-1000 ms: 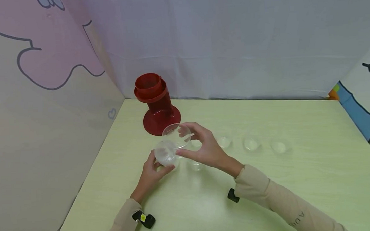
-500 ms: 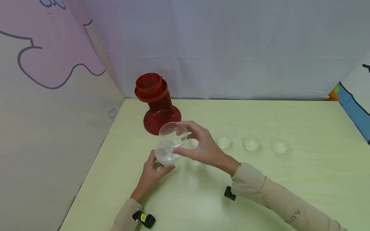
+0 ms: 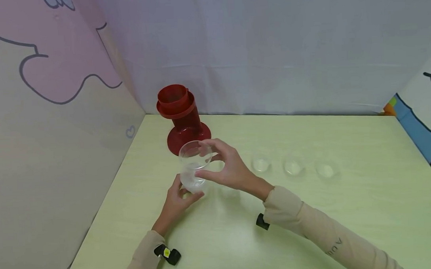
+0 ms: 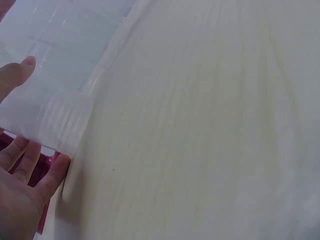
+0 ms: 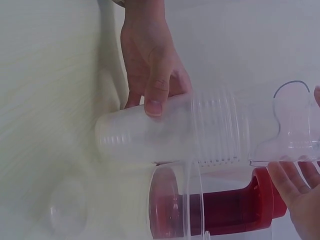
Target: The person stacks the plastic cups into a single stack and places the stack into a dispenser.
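My left hand [image 3: 175, 205] grips a stack of nested clear plastic cups [image 5: 145, 130], thumb on one side and fingers on the other. The stack stands upright on the table in the right wrist view, with several closely spaced rims at its top. My right hand [image 3: 231, 165] holds a clear plastic cup [image 3: 195, 155] by its side, between thumb and fingers, directly over the stack. Transparency makes it hard to tell how far that cup sits inside the stack. The left wrist view shows the cups [image 4: 60, 75] large, between the left thumb and fingers.
A red stand [image 3: 186, 123] with a cup-shaped top is at the back left, just behind the hands. To the right, three clear cups stand in a row: a near one [image 3: 261, 163], a middle one [image 3: 293, 166] and a far-right one [image 3: 326, 169]. Walls border the table [image 3: 364, 216].
My right hand has moved left and slightly up with its cup, bringing it over the stack. The left hand and the stack have stayed in place.
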The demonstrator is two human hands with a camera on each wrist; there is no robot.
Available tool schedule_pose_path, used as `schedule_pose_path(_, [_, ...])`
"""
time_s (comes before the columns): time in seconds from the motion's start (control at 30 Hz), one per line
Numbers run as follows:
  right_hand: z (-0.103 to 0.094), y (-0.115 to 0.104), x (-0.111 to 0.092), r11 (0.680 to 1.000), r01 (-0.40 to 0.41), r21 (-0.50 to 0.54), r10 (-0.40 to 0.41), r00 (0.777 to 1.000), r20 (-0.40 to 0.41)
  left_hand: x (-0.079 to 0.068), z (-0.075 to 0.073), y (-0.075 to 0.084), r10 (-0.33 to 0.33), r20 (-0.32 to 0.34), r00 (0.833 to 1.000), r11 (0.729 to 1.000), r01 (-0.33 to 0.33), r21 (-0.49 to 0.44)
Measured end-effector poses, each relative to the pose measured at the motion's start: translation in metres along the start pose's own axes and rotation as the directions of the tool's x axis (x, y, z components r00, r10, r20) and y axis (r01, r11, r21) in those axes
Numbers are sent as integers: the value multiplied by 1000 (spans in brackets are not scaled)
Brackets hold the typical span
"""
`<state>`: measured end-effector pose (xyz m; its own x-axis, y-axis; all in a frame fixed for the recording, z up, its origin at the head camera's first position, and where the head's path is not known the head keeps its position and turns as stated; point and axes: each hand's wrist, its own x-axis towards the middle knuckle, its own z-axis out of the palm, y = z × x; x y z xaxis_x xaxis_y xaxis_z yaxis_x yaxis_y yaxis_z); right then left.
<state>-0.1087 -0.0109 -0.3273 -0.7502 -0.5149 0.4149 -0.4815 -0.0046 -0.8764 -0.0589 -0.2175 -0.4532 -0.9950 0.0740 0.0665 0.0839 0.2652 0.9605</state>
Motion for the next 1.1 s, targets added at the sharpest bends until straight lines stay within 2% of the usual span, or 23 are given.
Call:
schedule_pose_path(0.33, [4,4,2,1000,-11,11,11,1000,2,-1,1,2,8,-2,1000,1000,-8,13])
schedule_pose_path(0.63, [9,38,5,1000,-23,-5,23,1000,14,-1,0,4,5,5,1000,999,-5,38])
schedule_pose_path(0.77, [10,36,5,1000,-17,-4,17,1000,25,-1,1,4,2,7,1000,999,-2,42])
schedule_pose_path(1.0, [10,13,4,999,28,39,-30,999,43,-1,1,6,7,7,1000,999,-8,36])
schedule_pose_path(1.1, [11,22,4,999,34,28,-35,998,53,-1,1,6,8,7,1000,999,-9,33])
